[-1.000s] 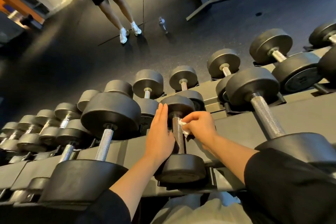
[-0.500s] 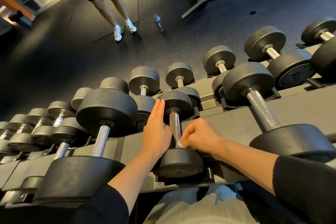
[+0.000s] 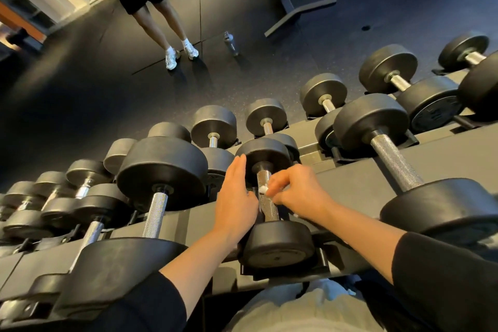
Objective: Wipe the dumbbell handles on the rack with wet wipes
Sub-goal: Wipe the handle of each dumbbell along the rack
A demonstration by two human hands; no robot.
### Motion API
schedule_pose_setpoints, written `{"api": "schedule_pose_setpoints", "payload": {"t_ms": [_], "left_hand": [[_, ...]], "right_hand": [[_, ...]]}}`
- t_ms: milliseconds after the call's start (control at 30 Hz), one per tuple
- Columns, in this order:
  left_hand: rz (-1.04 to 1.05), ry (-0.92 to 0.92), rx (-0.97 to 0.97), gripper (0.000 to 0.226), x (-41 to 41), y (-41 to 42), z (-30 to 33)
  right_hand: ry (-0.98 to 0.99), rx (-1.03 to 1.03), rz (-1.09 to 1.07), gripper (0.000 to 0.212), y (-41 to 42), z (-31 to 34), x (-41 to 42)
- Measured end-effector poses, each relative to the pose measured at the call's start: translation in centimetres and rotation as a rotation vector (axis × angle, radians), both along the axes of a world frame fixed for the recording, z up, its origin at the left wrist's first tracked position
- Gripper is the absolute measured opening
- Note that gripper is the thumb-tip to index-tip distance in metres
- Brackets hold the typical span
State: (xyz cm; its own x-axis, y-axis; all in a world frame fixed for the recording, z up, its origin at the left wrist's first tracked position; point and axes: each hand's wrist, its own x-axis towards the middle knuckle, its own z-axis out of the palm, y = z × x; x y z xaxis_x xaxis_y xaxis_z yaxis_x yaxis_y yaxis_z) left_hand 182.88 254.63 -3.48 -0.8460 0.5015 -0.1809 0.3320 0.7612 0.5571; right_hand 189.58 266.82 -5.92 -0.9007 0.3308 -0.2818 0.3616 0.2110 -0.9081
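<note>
Head: R hand (image 3: 299, 194) wipes handle (image 3: 268, 205).

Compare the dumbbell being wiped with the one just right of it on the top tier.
The wiped dumbbell has smaller heads and a shorter handle; the right dumbbell is bigger. The right hand presses a wet wipe on the first, left hand alongside; the other is untouched. Both have black heads and knurled metal handles.

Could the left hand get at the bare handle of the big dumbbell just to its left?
Probably yes. The left hand lies open and holds nothing, and the big dumbbell's handle sits exposed with nothing over it.
</note>
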Motion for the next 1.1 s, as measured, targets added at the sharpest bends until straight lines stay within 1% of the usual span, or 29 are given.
{"api": "schedule_pose_setpoints", "payload": {"t_ms": [67, 167, 233, 300, 367, 400, 467, 667, 767, 833, 900, 1000, 1033, 1100], "left_hand": [[-0.054, -0.005, -0.041, 0.069, -1.1, -0.2, 0.7], [-0.111, -0.017, -0.046, 0.064, -2.7, -0.4, 1.9], [-0.171, -0.022, -0.035, 0.063, -3.2, -0.6, 2.2], [-0.239, -0.018, -0.030, 0.066, -3.3, -0.6, 1.9], [-0.271, 0.009, -0.024, 0.071, -3.1, -0.8, 1.0], [-0.272, 0.033, -0.019, 0.072, -3.0, -0.9, 0.5], [-0.268, 0.076, -0.007, 0.074, -2.9, -1.2, -0.3], [-0.264, 0.131, -0.014, 0.074, -2.7, -1.2, -1.5], [-0.273, 0.132, -0.011, 0.074, -2.4, -1.2, -1.7], [-0.280, 0.138, -0.007, 0.076, -2.3, -1.2, -1.8], [-0.283, 0.150, -0.007, 0.076, -2.3, -1.3, -1.8], [-0.305, 0.150, -0.009, 0.077, -2.3, -1.3, -1.7], [-0.314, 0.150, -0.010, 0.077, -2.3, -1.4, -1.7], [-0.327, 0.158, -0.013, 0.077, -2.4, -1.5, -1.8]], "right_hand": [[-0.033, -0.056, 0.045, 0.019, -0.3, 0.6, 1.0], [-0.077, -0.183, 0.074, 0.022, -0.8, 1.3, 2.3], [-0.103, -0.207, -0.018, 0.024, -0.8, 1.3, 2.6], [-0.115, -0.172, -0.199, 0.023, -0.6, 1.1, 2.4], [-0.100, -0.163, -0.326, 0.014, -0.5, 0.7, 2.0], [-0.095, -0.177, -0.332, 0.009, -0.5, 0.5, 1.8], [-0.093, -0.213, -0.286, 0.008, -0.8, 0.1, 1.8], [-0.075, -0.301, -0.220, 0.029, -0.9, -0.4, 2.1], [-0.104, -0.275, -0.129, 0.024, -0.6, 0.0, 2.0], [-0.114, -0.216, -0.097, 0.022, -0.7, 0.3, 1.9], [-0.087, -0.169, -0.184, 0.023, -0.7, 0.1, 1.6], [0.057, -0.261, -0.507, 0.021, 0.9, -0.8, 0.7], [0.099, -0.276, -0.560, 0.023, 1.5, -1.0, 0.5], [0.141, -0.277, -0.548, 0.028, 2.1, -1.2, 0.3]]}}
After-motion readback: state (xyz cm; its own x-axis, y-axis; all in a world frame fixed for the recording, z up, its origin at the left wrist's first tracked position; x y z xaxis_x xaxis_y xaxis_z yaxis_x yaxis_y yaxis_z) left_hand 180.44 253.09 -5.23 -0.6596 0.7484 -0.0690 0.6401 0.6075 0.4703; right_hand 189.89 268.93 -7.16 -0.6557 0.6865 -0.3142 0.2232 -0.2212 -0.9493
